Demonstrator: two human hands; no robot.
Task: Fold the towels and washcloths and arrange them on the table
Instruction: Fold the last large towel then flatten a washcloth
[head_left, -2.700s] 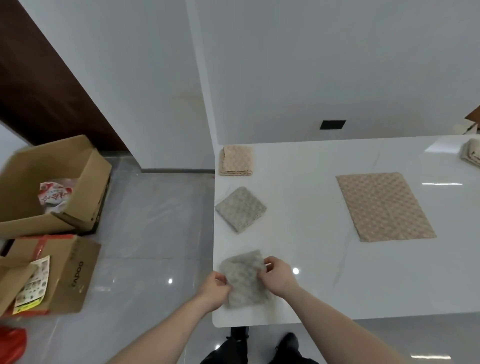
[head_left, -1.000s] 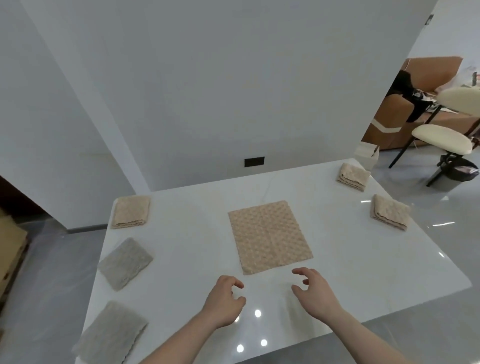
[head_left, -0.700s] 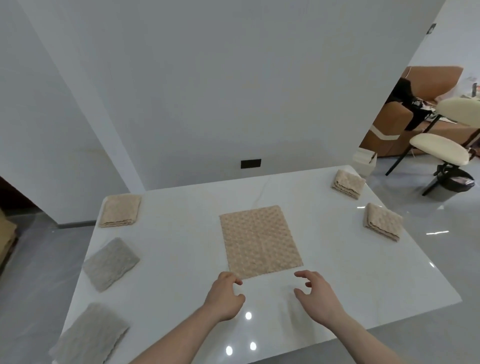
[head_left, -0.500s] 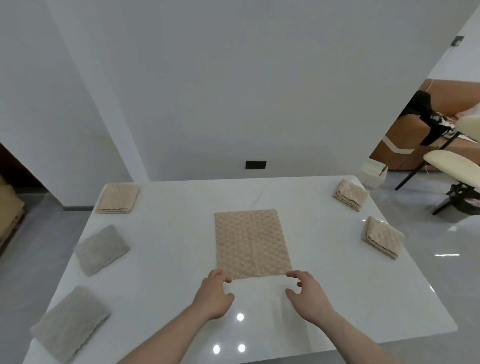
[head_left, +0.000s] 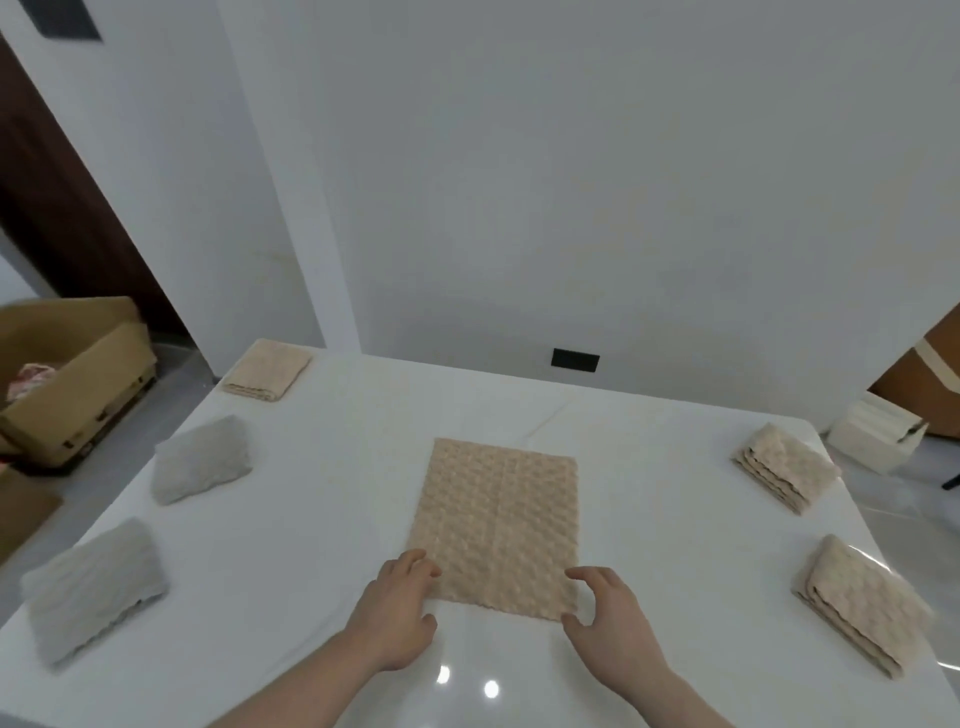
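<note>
Beige towel (head_left: 498, 525), flat at table (head_left: 311, 545) centre; near corners touched at 6 o'clock by loosely curled left hand (head_left: 397, 616) and right hand (head_left: 610, 621); nothing gripped.

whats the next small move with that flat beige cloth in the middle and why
Probably pinch its two near corners and fold them away toward the far edge. The beige cloth lies spread flat on the table while the others sit folded at the sides, and the left hand and right hand rest at those corners.
</note>
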